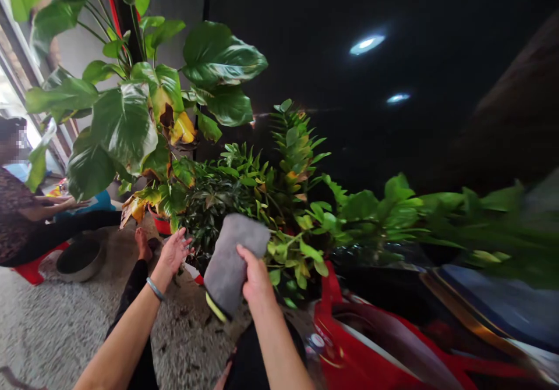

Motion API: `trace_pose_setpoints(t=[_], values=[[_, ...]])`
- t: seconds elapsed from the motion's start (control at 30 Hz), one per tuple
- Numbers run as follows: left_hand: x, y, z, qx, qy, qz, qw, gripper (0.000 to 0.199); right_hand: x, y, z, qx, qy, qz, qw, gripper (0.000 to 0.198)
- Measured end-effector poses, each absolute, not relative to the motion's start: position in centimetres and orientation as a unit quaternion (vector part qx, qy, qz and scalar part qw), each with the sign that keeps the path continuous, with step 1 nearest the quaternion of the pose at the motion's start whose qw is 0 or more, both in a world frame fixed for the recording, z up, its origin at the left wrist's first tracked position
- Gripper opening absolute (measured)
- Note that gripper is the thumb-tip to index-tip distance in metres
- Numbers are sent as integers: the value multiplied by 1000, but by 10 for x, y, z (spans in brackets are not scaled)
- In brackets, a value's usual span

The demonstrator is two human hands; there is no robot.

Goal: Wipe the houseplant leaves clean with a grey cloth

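Note:
A folded grey cloth (233,256) with a yellow-green edge is gripped in my right hand (255,276), the thumb lying across its near face. Left of it, my left hand (173,253) is raised with fingers apart and holds nothing; a bracelet circles that wrist. Just beyond both hands grow leafy potted plants (244,183), some leaves close to the cloth. Over my left hand hangs a tall plant with broad leaves (124,125), several of them yellow and brown. A red pot (161,222) shows partly beneath it.
At the left another person (26,204) sits on a red stool (32,270) near a dark basin (81,257). A red bag (371,337) stands at my right. Behind the plants rises a dark glossy wall (305,41) reflecting lights. The floor (65,326) is rough and grey.

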State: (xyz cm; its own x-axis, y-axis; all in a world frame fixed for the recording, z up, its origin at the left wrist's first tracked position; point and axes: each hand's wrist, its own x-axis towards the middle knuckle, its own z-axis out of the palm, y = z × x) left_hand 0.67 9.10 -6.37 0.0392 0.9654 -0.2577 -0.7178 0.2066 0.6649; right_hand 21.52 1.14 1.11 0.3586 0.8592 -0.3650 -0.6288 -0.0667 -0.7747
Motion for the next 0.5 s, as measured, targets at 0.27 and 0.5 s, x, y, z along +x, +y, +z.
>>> trace_pose_setpoints(t=[0.27,0.5], values=[[7,93,-72,181,337,600,703,22,209,-40,42,-442,-171,551,687,42],[8,90,-67,186,336,597,704,22,214,34,50,-422,-140,537,717,29]])
